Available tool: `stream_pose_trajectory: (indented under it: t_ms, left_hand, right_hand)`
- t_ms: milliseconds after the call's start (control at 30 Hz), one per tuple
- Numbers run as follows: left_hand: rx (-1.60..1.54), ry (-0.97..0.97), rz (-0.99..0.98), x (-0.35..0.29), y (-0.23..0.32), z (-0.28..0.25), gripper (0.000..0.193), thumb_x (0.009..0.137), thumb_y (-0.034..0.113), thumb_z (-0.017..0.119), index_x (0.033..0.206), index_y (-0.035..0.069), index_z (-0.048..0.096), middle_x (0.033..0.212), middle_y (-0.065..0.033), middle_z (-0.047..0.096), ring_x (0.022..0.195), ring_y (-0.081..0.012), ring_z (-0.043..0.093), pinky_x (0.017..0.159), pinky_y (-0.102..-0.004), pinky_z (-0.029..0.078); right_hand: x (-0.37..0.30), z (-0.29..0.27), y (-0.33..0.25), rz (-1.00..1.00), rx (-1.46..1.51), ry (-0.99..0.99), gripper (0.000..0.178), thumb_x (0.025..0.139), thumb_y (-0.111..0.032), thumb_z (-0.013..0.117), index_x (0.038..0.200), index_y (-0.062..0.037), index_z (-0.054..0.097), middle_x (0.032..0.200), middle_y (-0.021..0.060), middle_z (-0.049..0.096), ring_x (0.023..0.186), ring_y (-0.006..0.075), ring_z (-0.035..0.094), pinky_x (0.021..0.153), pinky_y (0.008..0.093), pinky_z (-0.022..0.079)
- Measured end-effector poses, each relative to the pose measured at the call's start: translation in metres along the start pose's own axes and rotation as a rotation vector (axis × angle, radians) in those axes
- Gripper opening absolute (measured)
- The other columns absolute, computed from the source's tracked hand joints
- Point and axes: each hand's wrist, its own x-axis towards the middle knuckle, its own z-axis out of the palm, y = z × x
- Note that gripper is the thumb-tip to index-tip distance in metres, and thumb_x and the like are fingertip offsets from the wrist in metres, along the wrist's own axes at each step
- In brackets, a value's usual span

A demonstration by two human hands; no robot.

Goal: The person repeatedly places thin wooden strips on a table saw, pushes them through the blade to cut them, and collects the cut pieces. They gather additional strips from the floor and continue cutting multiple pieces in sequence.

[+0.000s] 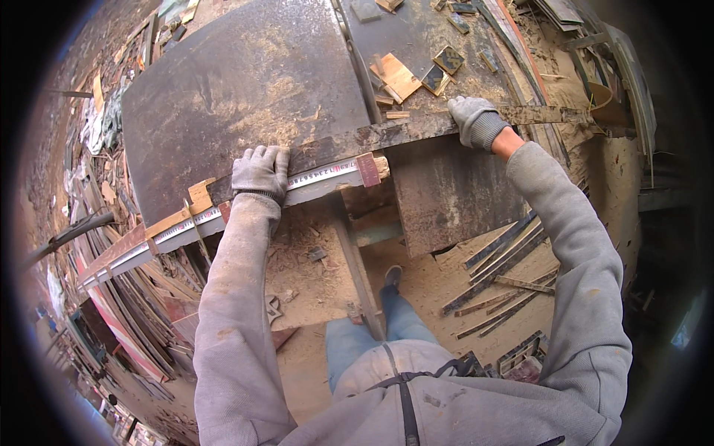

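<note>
Grey-gloved left hand point(260, 171) and right hand point(474, 120) seemingly grip plank point(401, 132).

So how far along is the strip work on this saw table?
Done: cut strips lie piled on the sawdust floor, offcuts on the table. In hand: left hand and right hand, both gloved, press a long dark strip against the ruled fence. Left: cannot tell.
</note>
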Motion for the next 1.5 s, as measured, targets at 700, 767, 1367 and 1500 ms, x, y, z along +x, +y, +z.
stream_pose_trajectory:
  t_ms: [700,767,1367,1500]
  left_hand:
    - [0.027,-0.037,-0.095,0.027,-0.012,0.001,0.041,0.11,0.044,0.048,0.115,0.012,0.072,0.117,-0.0101,0.073,0.117,-0.0309,0.065,0.103,-0.0461,0.049]
    - [0.001,0.061,-0.059,0.035,-0.014,-0.001,0.038,0.11,0.041,0.05,0.111,0.011,0.073,0.113,-0.0125,0.073,0.113,-0.0337,0.065,0.1,-0.0469,0.05]
    - [-0.057,-0.34,-0.006,-0.061,0.029,-0.026,0.073,0.099,0.073,0.052,0.135,0.012,0.07,0.13,-0.0218,0.067,0.126,-0.0373,0.06,0.11,-0.049,0.046]
    - [-0.243,-0.484,0.059,-0.111,0.043,-0.018,0.08,0.087,0.075,0.067,0.132,0.009,0.073,0.132,-0.0251,0.064,0.13,-0.0415,0.058,0.114,-0.0498,0.045]
  right_hand:
    - [0.026,-0.004,0.011,-0.012,-0.028,0.087,0.028,0.077,-0.002,0.068,0.105,-0.0007,0.068,0.103,0.0252,0.074,0.103,0.0431,0.072,0.087,0.0484,0.059]
    - [0.035,-0.007,0.015,-0.022,-0.022,0.145,0.027,0.076,-0.003,0.069,0.103,-0.0008,0.069,0.102,0.0252,0.074,0.102,0.0436,0.073,0.086,0.0485,0.059]
    - [-0.152,0.059,-0.039,-0.118,0.038,-0.038,0.028,0.074,-0.01,0.069,0.1,-0.0068,0.061,0.1,0.0174,0.063,0.096,0.0376,0.067,0.084,0.0475,0.055]
    - [-0.182,0.064,-0.067,-0.136,0.075,0.219,0.023,0.076,-0.009,0.069,0.096,-0.0062,0.06,0.096,0.0185,0.064,0.091,0.0399,0.067,0.078,0.0492,0.055]
